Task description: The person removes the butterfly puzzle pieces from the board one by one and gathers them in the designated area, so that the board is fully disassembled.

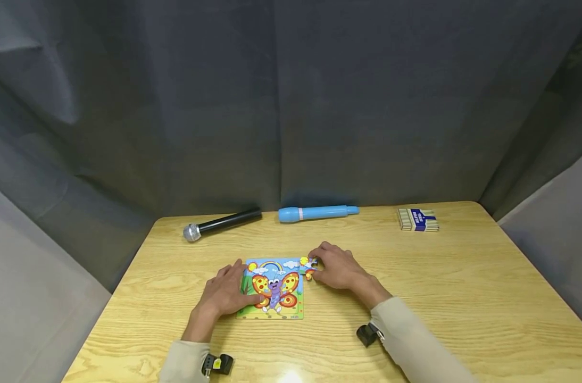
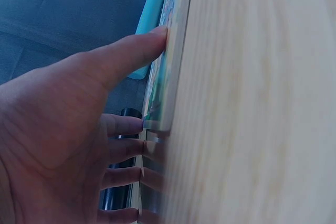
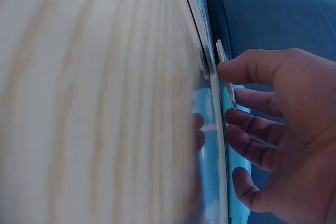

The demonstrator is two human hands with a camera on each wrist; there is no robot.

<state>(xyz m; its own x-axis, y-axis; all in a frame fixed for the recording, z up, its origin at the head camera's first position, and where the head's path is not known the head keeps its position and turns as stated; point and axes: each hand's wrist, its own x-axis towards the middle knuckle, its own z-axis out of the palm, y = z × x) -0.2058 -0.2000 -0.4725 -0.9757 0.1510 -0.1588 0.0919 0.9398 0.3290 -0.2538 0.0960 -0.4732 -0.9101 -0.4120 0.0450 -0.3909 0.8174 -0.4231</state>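
Note:
A butterfly jigsaw puzzle [image 1: 275,290] in a flat square board lies on the table in the head view. My left hand [image 1: 227,291] rests at its left side, with the thumb on the picture and straight fingers along the edge. In the left wrist view this thumb [image 2: 131,56] presses on the board's face. At the upper right corner of the board, my right hand [image 1: 339,267] pinches a puzzle piece [image 1: 304,261] with a yellow sun on it. The right wrist view shows the piece [image 3: 232,96] edge-on between thumb and fingers, tilted above the tabletop.
Behind the puzzle lie a black microphone [image 1: 229,222] with a silver head and a blue microphone [image 1: 319,213]. A flat pack of thin sticks [image 1: 418,219] with a blue label sits at the back right. Dark cloth [image 1: 281,106] hangs behind the wooden table [image 1: 439,298].

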